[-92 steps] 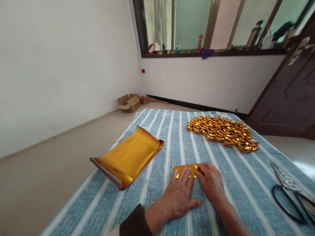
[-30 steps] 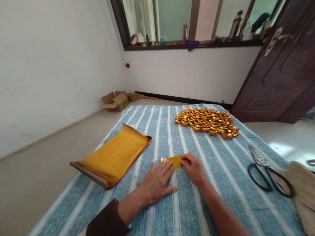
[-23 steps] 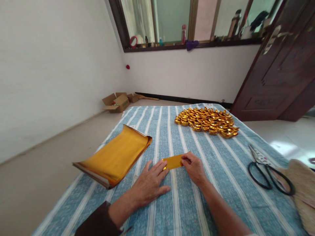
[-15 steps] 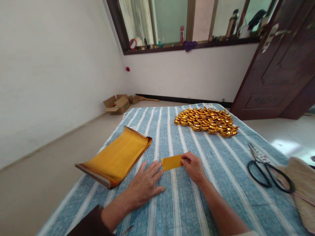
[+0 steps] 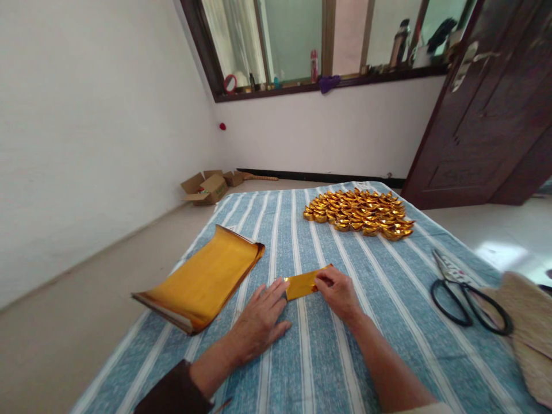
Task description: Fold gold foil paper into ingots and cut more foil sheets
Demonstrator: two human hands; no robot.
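Observation:
A small rectangle of shiny gold foil paper (image 5: 301,286) lies on the striped blue cloth in front of me. My left hand (image 5: 261,316) rests flat, fingers stretched out, with the fingertips on the paper's left end. Thumb and fingers of my right hand (image 5: 337,291) pinch the paper near its right end, where a corner sticks out above the knuckles. Left of my hands lies a stack of large gold paper sheets (image 5: 207,276) with curled edges. Farther back on the right sits a cluster of folded gold paper ingots (image 5: 357,213).
Scissors with black handles (image 5: 468,299) lie open at the right, beside a tan fabric piece (image 5: 526,328). The striped cloth (image 5: 276,230) covers the table. Open cardboard boxes (image 5: 209,187) stand on the floor beyond it. A dark red door (image 5: 478,132) is at the right.
My left fingertips have moved right, onto the left end of the foil paper. My right hand keeps its pinch, and more of the paper's far corner now shows. The view has shifted slightly.

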